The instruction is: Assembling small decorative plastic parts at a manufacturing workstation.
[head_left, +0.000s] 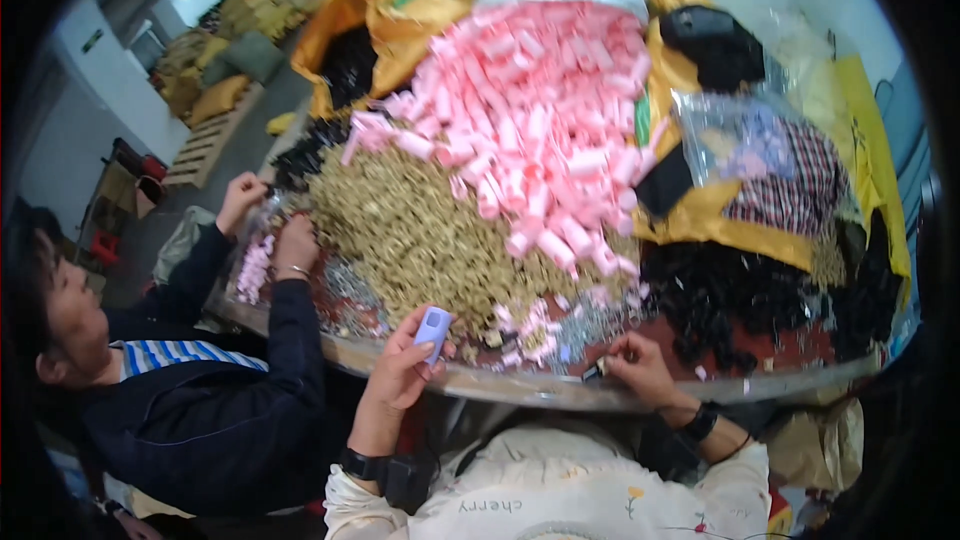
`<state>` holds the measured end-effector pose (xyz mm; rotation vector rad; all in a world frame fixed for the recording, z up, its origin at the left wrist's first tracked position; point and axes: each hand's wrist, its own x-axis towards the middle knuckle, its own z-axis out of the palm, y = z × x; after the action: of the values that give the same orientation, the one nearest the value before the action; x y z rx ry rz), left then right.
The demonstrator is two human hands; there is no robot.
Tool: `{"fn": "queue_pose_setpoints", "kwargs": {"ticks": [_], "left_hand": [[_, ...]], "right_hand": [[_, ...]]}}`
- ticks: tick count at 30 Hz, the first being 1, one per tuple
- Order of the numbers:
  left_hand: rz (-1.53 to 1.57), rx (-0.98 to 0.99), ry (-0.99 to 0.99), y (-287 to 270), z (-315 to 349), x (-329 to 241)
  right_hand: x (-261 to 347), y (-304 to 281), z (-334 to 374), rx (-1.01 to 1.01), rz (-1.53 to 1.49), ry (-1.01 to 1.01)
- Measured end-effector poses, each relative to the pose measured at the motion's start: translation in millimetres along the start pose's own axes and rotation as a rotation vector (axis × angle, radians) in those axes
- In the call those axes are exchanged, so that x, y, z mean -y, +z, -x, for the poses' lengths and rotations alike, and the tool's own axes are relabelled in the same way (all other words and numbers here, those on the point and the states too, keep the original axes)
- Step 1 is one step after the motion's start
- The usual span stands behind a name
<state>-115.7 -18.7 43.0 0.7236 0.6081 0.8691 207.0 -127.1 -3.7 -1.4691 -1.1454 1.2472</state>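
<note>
Upright in my left hand (398, 368) is a lilac plastic casing (433, 332), rounded at the ends, with a dark square opening near its top. My thumb and fingers close round its lower part, just above the table's near edge. My right hand (643, 370) pinches a small black and brass-coloured piece (598, 369) low over the tabletop; its exact kind is too small to tell. Between my hands lie small pink pieces (528, 335) and loose grey metal parts (590, 325). A heap of brass-coloured metal parts (400, 215) rises just beyond my left hand.
Pink plastic tubes (540, 110) spill from a yellow sack at the back. Black parts (710, 300) are piled on the right, below a plaid cloth (790, 180). At the left, a co-worker (220, 370) in a dark jacket handles parts at the table's edge (500, 387).
</note>
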Motion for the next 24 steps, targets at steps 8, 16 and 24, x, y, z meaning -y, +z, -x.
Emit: {"fn": "queue_pose_setpoints", "kwargs": {"ticks": [8,16,24], "left_hand": [[0.330,-0.168,0.267,-69.5,-48.5,-28.5],[0.311,-0.267,1.248,-3.3,-4.6,-110.8],[-0.348,-0.889,2.512,93.5,154.4,-132.2]], "right_hand": [[8.2,7.4,9.7,-0.023,0.020,-0.034],[-4.2,1.1,3.9,-0.102,0.006,-0.031],[-6.4,12.4,-7.6,0.025,-0.066,-0.096]]}}
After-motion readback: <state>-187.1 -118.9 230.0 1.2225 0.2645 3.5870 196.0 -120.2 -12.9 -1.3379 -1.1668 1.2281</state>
